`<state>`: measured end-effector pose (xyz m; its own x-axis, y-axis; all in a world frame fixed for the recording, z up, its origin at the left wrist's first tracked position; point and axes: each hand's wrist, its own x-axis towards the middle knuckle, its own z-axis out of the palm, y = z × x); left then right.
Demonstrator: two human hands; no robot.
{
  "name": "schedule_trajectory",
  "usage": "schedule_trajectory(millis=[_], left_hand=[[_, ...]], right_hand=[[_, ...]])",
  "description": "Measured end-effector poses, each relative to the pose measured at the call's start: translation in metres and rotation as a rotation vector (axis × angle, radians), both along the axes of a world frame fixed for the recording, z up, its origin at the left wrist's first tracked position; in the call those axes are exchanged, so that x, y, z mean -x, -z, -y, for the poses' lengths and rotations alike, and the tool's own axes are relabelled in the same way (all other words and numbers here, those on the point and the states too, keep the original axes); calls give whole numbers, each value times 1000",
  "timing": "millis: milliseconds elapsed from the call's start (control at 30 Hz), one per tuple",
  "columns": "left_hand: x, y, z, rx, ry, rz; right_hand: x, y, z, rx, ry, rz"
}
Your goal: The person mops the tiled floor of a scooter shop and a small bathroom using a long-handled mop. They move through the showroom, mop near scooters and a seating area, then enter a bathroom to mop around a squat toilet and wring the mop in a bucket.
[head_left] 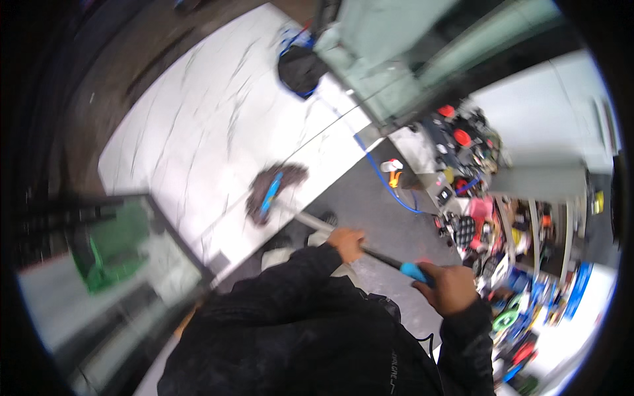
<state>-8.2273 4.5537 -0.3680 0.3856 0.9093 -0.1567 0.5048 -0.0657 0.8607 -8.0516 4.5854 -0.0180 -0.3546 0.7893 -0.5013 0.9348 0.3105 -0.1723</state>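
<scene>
**Two hands on a mop over a pale marbled floor**

The person holds a mop with both hands. The left hand (346, 241) is clenched around the middle of the mop handle (310, 222), where the pole changes from light grey to dark. The right hand (450, 288) is clenched on the upper end of the pole, just behind its blue sleeve (416, 271), so each grip is closed on the same pole. Both arms wear black sleeves and come in from the lower edge.

The pole runs slanted from the right hand up and to the left. At its far end the mop head (272, 191), a dark brownish bundle with a blue clamp in the middle, lies on the white marbled floor (198, 125), near the border where this floor meets a darker grey strip.

A blue hose (383, 181) curves over the grey strip, and a small white and orange bottle (393, 166) stands beside it. A black bag (300, 69) lies farther away on the white floor. On the right a crowded shelf (475, 198) carries many small colourful things, too blurred to tell apart. At the lower left a glass panel (125, 277) with something green behind it stands.
</scene>
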Motion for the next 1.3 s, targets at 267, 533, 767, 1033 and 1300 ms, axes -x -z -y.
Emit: schedule_trajectory(millis=[267,533,767,1033,1300], left_hand=[[117,-97,81,151,279,-51],[286,-6,60,189,693,-546],[196,75,20,60,1181,-545],[-57,45,83,-144,1555,-538],[-341,-78,231,-295,1314,-511]], right_hand=[[14,-40,148,-4,206,-141],[-8,-150,310,-223,364,-349],[-84,-108,415,-698,837,-815],[-194,19,588,-1406,1201,-2125],[-184,256,856,-495,2635,-494]])
